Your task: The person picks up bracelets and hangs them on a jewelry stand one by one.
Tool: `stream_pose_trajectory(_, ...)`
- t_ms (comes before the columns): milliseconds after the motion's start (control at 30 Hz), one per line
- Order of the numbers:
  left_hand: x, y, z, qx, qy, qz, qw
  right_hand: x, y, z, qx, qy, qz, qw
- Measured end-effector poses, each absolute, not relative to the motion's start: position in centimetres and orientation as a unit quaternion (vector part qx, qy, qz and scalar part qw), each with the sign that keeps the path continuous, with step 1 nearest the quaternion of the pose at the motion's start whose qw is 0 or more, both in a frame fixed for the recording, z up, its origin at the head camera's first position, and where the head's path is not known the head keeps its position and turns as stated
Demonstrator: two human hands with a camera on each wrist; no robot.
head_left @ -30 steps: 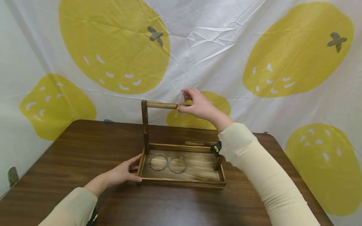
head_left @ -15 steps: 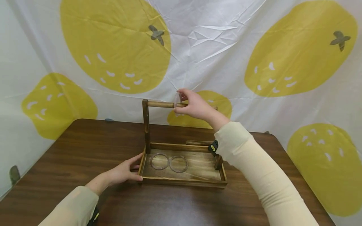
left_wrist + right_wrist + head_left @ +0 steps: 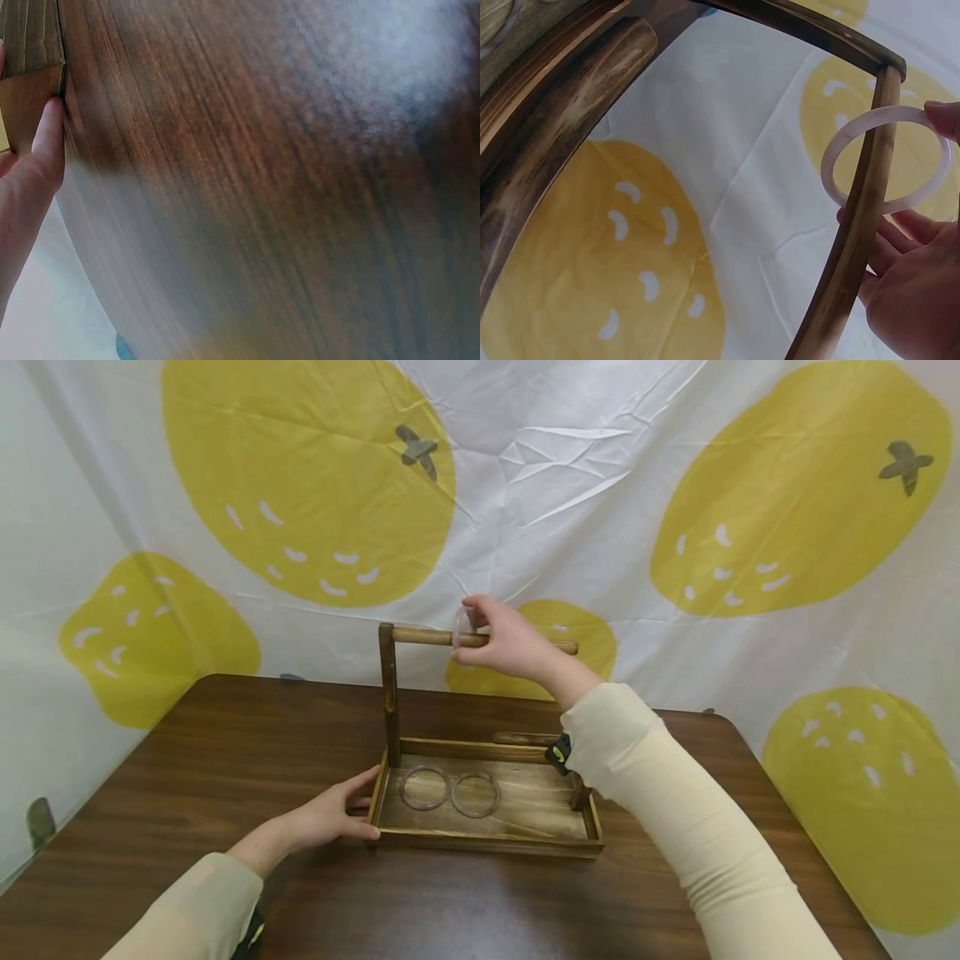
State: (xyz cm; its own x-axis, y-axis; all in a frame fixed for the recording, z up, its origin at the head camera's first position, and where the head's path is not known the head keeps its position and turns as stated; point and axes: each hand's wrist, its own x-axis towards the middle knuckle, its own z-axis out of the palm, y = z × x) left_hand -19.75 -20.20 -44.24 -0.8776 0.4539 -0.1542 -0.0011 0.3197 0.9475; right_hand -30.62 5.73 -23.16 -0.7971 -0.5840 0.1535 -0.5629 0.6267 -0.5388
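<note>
A pale translucent bangle (image 3: 838,142) encircles the upper wooden bar (image 3: 422,635) of a tray-shaped bangle stand (image 3: 487,842). My right hand (image 3: 506,639) pinches this bangle between thumb and fingers, left of the bar's middle. In the right wrist view the bar (image 3: 866,202) passes through the ring. Two similar bangles, a left one (image 3: 403,799) and a right one (image 3: 498,796), lie side by side on the tray floor. My left hand (image 3: 322,818) holds the tray's left end, thumb at the front corner. In the left wrist view a fingertip (image 3: 52,112) presses the wooden side (image 3: 30,97).
A wooden post (image 3: 388,693) rises at the tray's left end and carries the upper bar. A lower wooden bar (image 3: 517,738) shows behind the tray. The brown table (image 3: 247,735) stands against a white cloth with yellow fruit print (image 3: 300,485).
My right hand has slid the bangle leftward along the upper bar, and the bar's right end now shows behind the wrist. The left hand and the two lying bangles stay in place.
</note>
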Motion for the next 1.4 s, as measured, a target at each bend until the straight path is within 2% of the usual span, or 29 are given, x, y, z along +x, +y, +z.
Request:
stream_pose_trajectory(500, -19.5, -20.2, -44.1, 0.155, 0.781, 0.57, 0.202, -30.3, 5.0, -23.4, -0.321, 0.913, -0.253, 0.014)
stream_pose_trajectory(1400, -19.6, -20.3, -44.2, 0.147, 0.784, 0.567, 0.203, -30.1, 3.9, -23.9, -0.365, 0.927, -0.065, -0.059)
